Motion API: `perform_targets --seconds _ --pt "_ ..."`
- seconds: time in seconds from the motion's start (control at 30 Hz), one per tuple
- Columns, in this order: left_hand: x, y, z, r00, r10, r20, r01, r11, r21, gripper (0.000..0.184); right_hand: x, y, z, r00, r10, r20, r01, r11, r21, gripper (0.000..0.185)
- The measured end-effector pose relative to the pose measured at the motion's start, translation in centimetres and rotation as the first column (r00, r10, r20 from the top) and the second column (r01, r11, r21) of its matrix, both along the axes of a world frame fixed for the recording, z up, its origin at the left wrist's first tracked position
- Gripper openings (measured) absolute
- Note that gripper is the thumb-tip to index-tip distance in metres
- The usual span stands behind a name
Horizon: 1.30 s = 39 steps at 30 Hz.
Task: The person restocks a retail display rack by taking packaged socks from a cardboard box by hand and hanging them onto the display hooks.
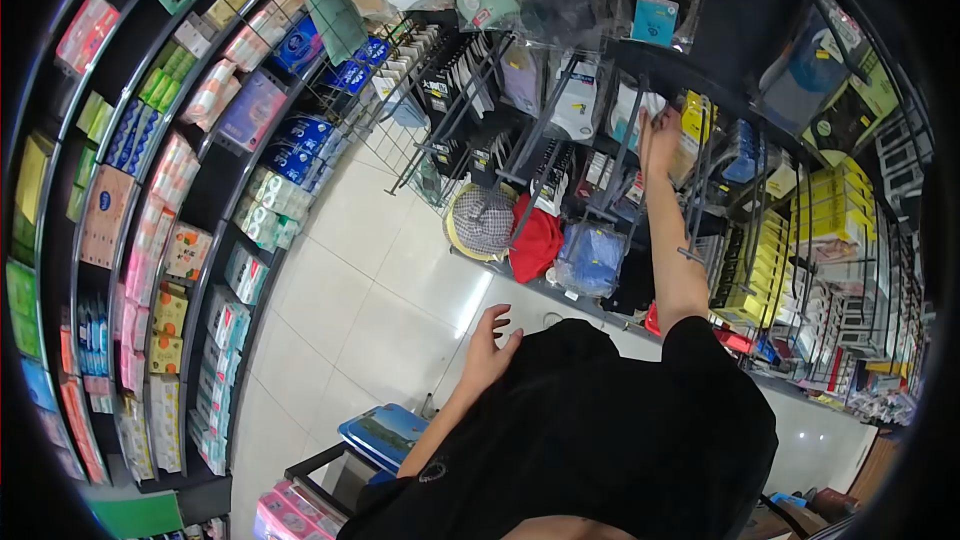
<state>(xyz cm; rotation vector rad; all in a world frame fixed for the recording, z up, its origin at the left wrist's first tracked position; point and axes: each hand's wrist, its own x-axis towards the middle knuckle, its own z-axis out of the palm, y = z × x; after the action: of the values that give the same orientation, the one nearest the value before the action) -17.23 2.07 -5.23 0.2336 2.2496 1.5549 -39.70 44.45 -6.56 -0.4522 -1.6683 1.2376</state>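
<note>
My right hand (pixel 660 140) reaches up to the hook rack, its fingers at a white and teal packet (pixel 626 116); whether they grip it I cannot make out. Just right of it hangs a yellow packet (pixel 694 128). Low over the floor, my left hand (pixel 489 348) is held with its fingers apart and nothing in it. Below the rack lie a checked hat (pixel 483 221), a red cap (pixel 536 238) and a bagged blue item (pixel 591 258).
Curved shelves (pixel 211 250) of tissue packs stand on the left. A blue box (pixel 388 435) is beside my left forearm. Metal hooks stick out from the rack, and yellow packages (pixel 835 205) hang at the right. Tiled floor (pixel 370 310) runs between.
</note>
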Motion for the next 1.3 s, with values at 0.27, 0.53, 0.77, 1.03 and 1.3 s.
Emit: perform_targets --seconds 0.27,0.53,0.77,1.03,1.3 --pt "1.2 -3.2 -1.2 0.987 -0.112 -0.114 0.113 0.994 0.004 0.048 11.6 -12.6 -3.6 0.943 -0.032 0.331 -0.095 0.929 0.359 0.056" --pt "4.7 -7.6 -3.0 0.984 -0.179 -0.024 0.181 0.977 0.113 0.039 29.1 -31.3 -5.1 0.623 0.644 0.444 -0.653 0.74 -0.158 0.015" --pt "7.5 -7.5 -4.1 0.958 -0.286 -0.031 0.287 0.943 0.167 0.02 36.3 -33.9 -2.1 0.572 0.591 0.569 -0.661 0.743 -0.107 0.012" --pt "9.9 -1.5 -4.7 0.849 -0.523 -0.074 0.528 0.836 0.147 0.012 43.5 -30.2 -1.2 0.726 0.401 0.558 -0.478 0.878 -0.009 0.009" --pt "18.3 12.1 -4.4 0.555 -0.816 -0.159 0.828 0.561 0.01 0.011 56.1 -21.7 -2.0 0.853 0.126 0.507 -0.12 0.992 -0.044 0.007"
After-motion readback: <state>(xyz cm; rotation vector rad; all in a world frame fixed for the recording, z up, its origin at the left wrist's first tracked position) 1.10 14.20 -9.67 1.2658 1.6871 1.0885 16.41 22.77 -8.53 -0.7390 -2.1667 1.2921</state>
